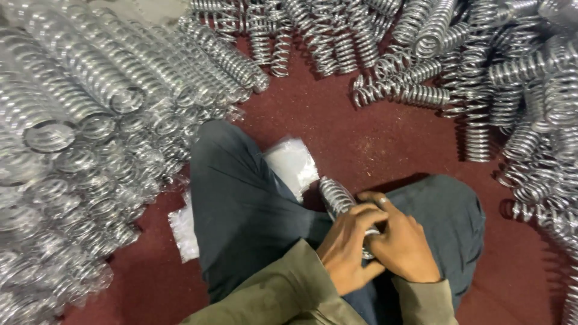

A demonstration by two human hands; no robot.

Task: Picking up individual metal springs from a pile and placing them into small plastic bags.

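Far left: bagged springs (78, 138) piled on the red floor (361, 144).
Centre: clear bags (293, 164) beside the knee.
Near centre: left hand (349, 244) and right hand (402, 244) clasp one metal spring (337, 197).
Far right: loose springs (512, 78).

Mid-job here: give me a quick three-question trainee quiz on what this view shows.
1. True or false: both hands grip one metal coil spring.
2. Where do the bagged springs lie: on the person's left or right?
3. What lies on the red floor beside the bent knee: A) flat clear plastic bags, B) a cardboard box, C) a wrench?

Key
1. True: left hand and right hand both close on it.
2. Left; loose springs are on the right.
3. A.
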